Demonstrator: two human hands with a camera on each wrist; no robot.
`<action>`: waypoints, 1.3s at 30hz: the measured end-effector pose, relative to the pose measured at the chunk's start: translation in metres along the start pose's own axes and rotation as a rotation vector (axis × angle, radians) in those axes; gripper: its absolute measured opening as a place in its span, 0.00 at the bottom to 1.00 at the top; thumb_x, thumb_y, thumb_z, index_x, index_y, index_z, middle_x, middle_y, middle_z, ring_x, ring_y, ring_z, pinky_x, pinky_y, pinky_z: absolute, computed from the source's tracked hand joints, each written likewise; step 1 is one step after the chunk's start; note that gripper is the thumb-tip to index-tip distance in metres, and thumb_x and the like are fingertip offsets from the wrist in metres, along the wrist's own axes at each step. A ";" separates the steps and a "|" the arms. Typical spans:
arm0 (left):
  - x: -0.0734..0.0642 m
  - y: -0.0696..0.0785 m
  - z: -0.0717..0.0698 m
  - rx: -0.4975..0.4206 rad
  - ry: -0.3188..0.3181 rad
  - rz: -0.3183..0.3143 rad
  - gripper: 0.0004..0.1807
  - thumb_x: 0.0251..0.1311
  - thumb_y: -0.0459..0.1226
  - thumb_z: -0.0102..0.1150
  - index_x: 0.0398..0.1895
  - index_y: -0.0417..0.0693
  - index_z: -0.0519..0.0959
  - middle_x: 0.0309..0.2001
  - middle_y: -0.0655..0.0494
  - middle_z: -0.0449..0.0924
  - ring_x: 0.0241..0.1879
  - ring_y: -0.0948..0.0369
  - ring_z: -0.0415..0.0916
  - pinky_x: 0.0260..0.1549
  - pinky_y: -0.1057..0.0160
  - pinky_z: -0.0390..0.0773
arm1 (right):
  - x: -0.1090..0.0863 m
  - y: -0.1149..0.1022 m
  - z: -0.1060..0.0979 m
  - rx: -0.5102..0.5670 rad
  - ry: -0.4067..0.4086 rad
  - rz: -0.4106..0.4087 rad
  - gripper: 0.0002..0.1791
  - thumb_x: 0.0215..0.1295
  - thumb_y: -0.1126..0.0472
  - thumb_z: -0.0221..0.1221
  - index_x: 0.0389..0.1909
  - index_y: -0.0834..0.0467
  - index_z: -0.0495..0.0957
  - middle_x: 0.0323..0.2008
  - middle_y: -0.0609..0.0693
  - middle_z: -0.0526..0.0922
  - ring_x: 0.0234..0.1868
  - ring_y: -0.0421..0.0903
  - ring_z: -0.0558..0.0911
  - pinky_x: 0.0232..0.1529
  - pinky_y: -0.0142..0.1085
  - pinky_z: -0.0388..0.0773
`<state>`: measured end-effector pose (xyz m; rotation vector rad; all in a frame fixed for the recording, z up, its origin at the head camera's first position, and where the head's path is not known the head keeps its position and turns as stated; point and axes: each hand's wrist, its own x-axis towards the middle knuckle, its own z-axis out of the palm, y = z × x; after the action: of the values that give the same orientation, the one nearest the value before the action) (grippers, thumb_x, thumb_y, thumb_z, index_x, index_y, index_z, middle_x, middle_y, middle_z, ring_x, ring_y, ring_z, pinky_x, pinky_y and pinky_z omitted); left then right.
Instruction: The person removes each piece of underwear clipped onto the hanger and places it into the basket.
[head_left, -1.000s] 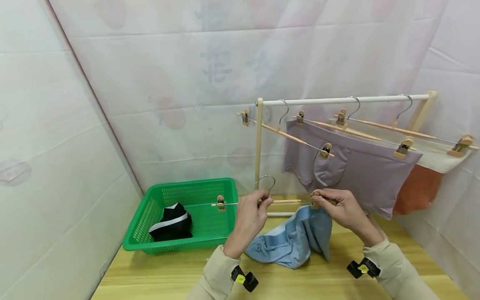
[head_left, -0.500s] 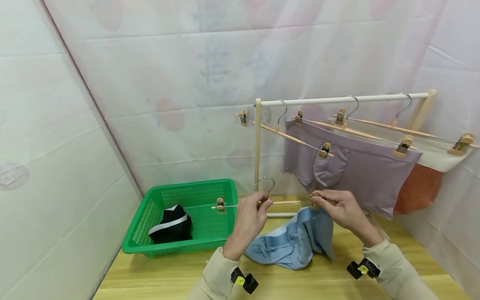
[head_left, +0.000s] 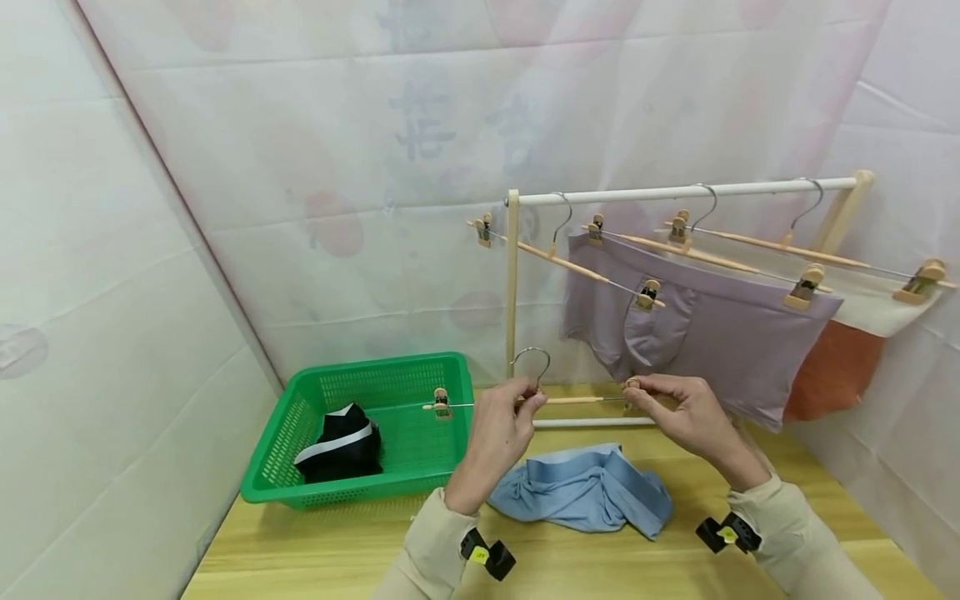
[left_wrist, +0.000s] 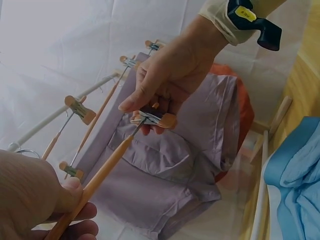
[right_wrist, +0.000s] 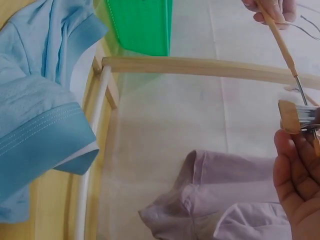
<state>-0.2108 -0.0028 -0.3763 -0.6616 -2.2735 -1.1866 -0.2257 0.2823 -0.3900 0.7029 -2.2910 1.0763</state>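
Observation:
My left hand [head_left: 501, 429] grips a wooden clip hanger [head_left: 573, 401] at its middle, just below the metal hook. At the hanger's right end, my right hand [head_left: 693, 417] pinches the clip [right_wrist: 295, 117] between thumb and fingers; no cloth shows in it. The hanger's other clip [head_left: 441, 403] sticks out left of my left hand, over the basket. Below the hanger, the light blue underpants [head_left: 585, 492] lie crumpled on the wooden table, their darker waistband [right_wrist: 50, 130] facing up in the right wrist view.
A green basket [head_left: 258, 475] at the left holds a black garment [head_left: 341, 450] with a white band. Behind the hands stands a rack [head_left: 512, 283] with a bare hanger [head_left: 555, 257], purple boxer shorts [head_left: 735, 333] and a white and orange garment [head_left: 843, 367] hanging from it.
The blue underpants have come away from the right-end clip and dropped flat onto the table. Both hands and the hanger have stayed nearly in place.

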 end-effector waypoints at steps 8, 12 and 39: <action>0.000 0.000 0.003 0.006 -0.013 0.008 0.06 0.68 0.38 0.62 0.33 0.49 0.84 0.31 0.54 0.88 0.29 0.60 0.87 0.27 0.74 0.77 | 0.008 -0.012 -0.010 -0.105 -0.010 0.013 0.18 0.65 0.65 0.67 0.55 0.51 0.83 0.40 0.45 0.88 0.38 0.29 0.83 0.39 0.22 0.78; 0.000 0.000 0.004 0.008 -0.017 0.005 0.06 0.68 0.38 0.63 0.33 0.49 0.84 0.32 0.54 0.88 0.30 0.61 0.87 0.27 0.75 0.77 | 0.019 -0.026 -0.015 -0.157 0.052 -0.109 0.23 0.59 0.69 0.70 0.57 0.56 0.82 0.43 0.49 0.87 0.42 0.31 0.82 0.42 0.18 0.76; -0.001 0.006 0.005 0.045 -0.038 0.018 0.04 0.69 0.39 0.63 0.36 0.51 0.85 0.35 0.56 0.89 0.29 0.64 0.84 0.26 0.75 0.75 | 0.040 -0.072 0.040 -0.291 -0.393 -0.245 0.07 0.68 0.62 0.65 0.45 0.55 0.86 0.38 0.45 0.89 0.36 0.38 0.86 0.38 0.36 0.85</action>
<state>-0.2071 0.0040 -0.3762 -0.6913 -2.3138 -1.1203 -0.2183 0.2010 -0.3480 1.1149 -2.5252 0.5105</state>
